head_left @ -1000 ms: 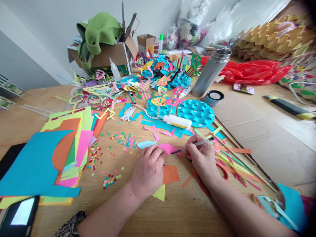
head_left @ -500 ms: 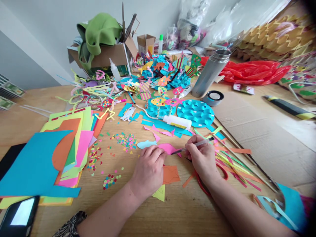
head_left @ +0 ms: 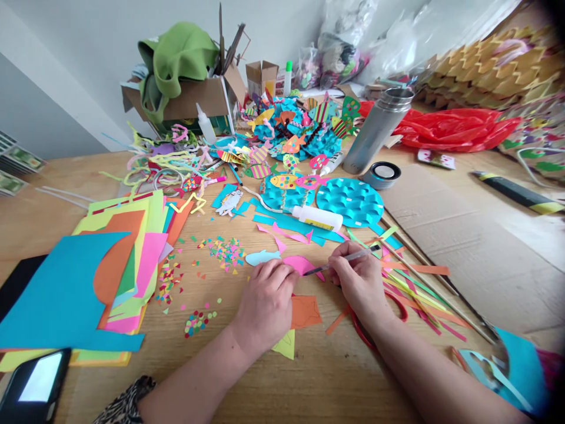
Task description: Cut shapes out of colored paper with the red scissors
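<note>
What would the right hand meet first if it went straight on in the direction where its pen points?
Probably the pink paper piece, where the tip of the pen appears to rest; beyond it lies the left hand. How high the right hand is above the paper is unclear.

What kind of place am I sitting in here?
Probably a craft room or workshop: a wooden table holds a stack of coloured paper sheets, white plastic glue bottle and small paper confetti pieces.
</note>
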`<act>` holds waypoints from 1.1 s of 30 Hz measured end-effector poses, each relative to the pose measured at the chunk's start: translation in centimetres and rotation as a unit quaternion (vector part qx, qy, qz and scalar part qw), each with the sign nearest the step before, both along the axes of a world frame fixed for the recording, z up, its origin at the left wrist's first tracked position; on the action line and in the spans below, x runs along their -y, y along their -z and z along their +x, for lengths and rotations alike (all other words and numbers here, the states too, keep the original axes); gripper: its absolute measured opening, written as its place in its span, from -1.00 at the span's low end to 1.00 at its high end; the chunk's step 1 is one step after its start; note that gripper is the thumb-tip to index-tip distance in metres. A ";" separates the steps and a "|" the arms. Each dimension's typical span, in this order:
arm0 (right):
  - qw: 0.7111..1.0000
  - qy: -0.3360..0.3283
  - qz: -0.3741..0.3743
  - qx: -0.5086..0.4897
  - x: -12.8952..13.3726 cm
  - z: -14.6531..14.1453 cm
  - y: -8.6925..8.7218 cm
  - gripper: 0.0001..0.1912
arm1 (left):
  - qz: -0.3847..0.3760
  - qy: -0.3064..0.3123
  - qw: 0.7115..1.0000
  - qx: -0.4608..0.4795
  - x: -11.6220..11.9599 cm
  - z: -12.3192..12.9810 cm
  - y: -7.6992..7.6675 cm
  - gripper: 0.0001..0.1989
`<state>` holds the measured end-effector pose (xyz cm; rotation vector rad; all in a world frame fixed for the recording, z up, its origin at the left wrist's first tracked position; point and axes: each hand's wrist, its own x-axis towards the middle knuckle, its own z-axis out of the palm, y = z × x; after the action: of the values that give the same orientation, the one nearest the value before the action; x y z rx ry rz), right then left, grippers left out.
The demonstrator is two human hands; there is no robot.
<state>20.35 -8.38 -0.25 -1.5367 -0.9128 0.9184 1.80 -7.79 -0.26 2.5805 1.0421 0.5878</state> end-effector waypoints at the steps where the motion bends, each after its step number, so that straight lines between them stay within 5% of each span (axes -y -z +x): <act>1: 1.000 0.004 0.003 -0.005 0.0 0.0 0.0 -0.91 | 0.000 0.000 1.000 0.000 0.0 0.0 0.0 -0.61; 11: 0.995 0.079 0.044 -0.048 0.2 -0.1 -0.2 -0.88 | 0.013 -0.001 1.000 0.001 0.0 0.0 0.2 -0.59; 33: 0.998 0.042 0.005 0.040 -0.2 0.2 0.3 -0.78 | 0.011 -0.001 1.000 -0.006 0.0 -0.1 0.3 -0.57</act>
<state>20.51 -8.22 -0.50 -1.6008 -0.9007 0.7975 1.73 -7.77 -0.58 2.6059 1.0482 0.5887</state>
